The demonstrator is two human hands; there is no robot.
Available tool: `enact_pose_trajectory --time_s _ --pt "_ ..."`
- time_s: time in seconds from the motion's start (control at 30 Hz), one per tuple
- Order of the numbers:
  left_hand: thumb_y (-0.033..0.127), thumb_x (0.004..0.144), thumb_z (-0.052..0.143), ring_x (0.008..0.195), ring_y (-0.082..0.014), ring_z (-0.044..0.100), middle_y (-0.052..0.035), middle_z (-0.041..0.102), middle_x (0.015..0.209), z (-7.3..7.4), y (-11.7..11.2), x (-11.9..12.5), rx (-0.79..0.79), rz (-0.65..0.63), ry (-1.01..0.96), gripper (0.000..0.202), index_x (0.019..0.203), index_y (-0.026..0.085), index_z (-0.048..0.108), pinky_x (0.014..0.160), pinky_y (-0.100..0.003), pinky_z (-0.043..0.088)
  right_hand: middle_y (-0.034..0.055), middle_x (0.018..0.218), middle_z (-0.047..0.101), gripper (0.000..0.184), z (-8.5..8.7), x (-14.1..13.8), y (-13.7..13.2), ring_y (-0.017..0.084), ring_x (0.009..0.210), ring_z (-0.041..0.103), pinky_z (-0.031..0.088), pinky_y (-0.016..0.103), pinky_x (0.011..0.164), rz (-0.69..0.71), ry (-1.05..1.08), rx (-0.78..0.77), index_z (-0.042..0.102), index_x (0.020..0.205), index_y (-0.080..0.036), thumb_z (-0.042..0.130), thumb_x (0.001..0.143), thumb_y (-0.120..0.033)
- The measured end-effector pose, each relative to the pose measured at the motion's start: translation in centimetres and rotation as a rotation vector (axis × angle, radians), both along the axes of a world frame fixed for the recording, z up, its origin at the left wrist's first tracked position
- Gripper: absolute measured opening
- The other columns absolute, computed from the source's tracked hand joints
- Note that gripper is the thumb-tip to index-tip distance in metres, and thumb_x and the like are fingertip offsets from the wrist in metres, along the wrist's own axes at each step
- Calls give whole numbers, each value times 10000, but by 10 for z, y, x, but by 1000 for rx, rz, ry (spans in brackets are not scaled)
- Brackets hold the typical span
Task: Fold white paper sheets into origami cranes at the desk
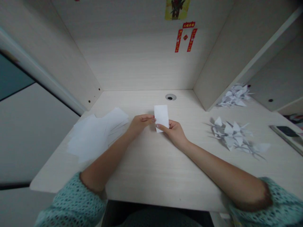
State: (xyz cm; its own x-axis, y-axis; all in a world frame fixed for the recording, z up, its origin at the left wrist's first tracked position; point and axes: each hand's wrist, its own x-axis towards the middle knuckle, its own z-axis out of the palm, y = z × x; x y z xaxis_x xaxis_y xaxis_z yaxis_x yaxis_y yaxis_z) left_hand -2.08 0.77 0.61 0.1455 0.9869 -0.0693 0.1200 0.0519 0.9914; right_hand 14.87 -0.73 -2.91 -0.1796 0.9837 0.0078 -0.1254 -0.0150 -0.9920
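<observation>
A: Left side first: what's hard to make out?

B: The sheets (pixel 91 138). They overlap loosely, and the left forearm (pixel 113 156) passes by their near edge, so I can't count them.

A: And the left hand (pixel 141 122)?

B: Thumb and fingers pinch the left edge of the slip (pixel 161 113); some fingertips are hard to tell apart there. The slip is held up mid-desk (pixel 144 176), a plain white rectangle. I can't see its back.

A: The right hand (pixel 175 132)?

B: Gripping the slip's lower right, thumb across the front, other fingers curled and partly hidden behind.

A: What's around them?

B: Beyond the slip, a cable hole (pixel 174 96). Up the back wall, a yellow picture (pixel 168 13), cut off on top, above red stickers (pixel 178 41). Further right, a near heap (pixel 229 134) of pointed white paper folds, too tangled to count. An upright panel (pixel 216 69) stands before part of the far heap (pixel 236 94). Last, a flat device (pixel 282 138), cut off by the frame.
</observation>
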Motion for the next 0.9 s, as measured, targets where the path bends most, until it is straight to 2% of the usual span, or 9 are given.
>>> enact_pose_trajectory --time_s 0.07,0.13,0.3,0.4,0.47,0.6,0.77,0.9 --pt "494 682 694 643 -138 600 -21 696 674 -1 -5 5 27 -80 73 336 687 159 722 652 -254 437 54 791 748 293 1 -1 -1 185 679 654 476 308 677 -3 14 9 727 768 -167 778 630 -421" --pt "496 692 685 601 -127 576 -10 678 641 -1 -8 9 39 -43 89 339 675 159 717 608 -242 423 48 802 746 306 2 -2 -2 189 697 657 480 313 691 3 13 22 727 793 -171 792 612 -408" --pt "479 728 657 620 -122 589 -13 699 716 0 -8 6 118 39 97 315 748 166 687 588 -220 419 22 820 725 325 3 -6 -2 165 715 646 488 310 712 -26 107 67 672 873 -204 783 628 -388" --pt "466 775 613 654 -131 608 -8 704 758 -1 -7 2 210 45 224 284 819 189 654 587 -212 420 -13 783 689 388 3 -5 0 129 678 615 489 284 705 -133 192 124 621 901 -233 820 584 -335" --pt "467 803 579 677 -138 615 -6 702 773 -1 -7 0 266 22 352 275 864 209 654 580 -211 411 -7 796 684 390 2 -3 2 131 689 609 486 280 699 -180 180 139 627 904 -230 823 585 -339" --pt "488 833 532 658 -141 608 -8 695 742 -1 -12 2 316 -67 490 303 864 228 684 563 -215 390 37 823 717 341 0 1 2 173 713 626 476 306 686 -185 117 62 702 879 -193 799 621 -394" --pt "488 832 535 582 -123 573 -1 688 688 1 -17 9 339 -46 591 306 817 236 708 546 -220 359 58 789 736 318 -1 2 1 189 680 633 468 320 662 -102 134 -26 753 831 -179 810 606 -396" --pt "480 840 528 557 -112 548 6 675 665 7 -17 8 371 -91 655 305 791 232 699 546 -220 344 47 764 733 247 -2 3 2 171 652 620 460 307 644 -126 165 -24 756 778 -192 806 618 -374"
